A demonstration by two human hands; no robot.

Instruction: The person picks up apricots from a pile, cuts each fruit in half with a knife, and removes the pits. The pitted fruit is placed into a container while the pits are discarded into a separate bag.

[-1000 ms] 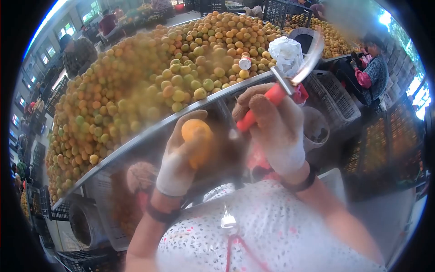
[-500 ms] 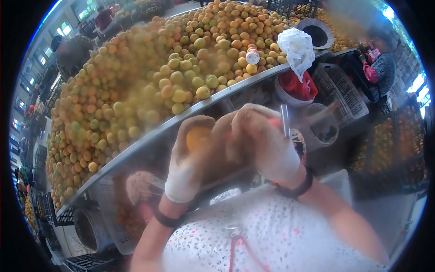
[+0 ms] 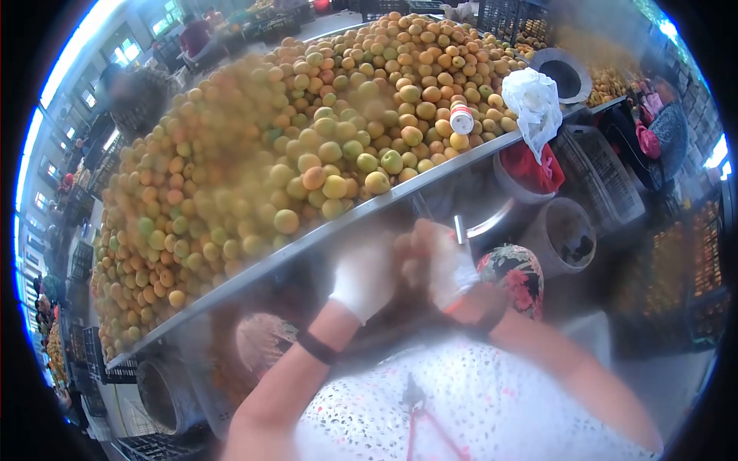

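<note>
My left hand, in a white glove, is curled in front of my body and badly blurred. Its fingers are largely hidden, so what lies inside them I cannot make out. Close beside it, my gloved right hand is closed around a small tool; a short metal tube sticks up above the fingers. The tool's kind does not show. Both hands meet at the fingertips, just below the metal edge of a sorting table. Beyond that edge lies a big heap of yellow-orange apricots.
A white plastic bag and a red-and-white cup sit by the heap. To the right stand a bucket with a red bag, a pale bucket and a grey crate. A person sits at far right.
The yellow-orange fruit seen in my left hand is now out of sight. My hands have come lower and nearer together. The view has shifted, so the heap sits further right and down.
</note>
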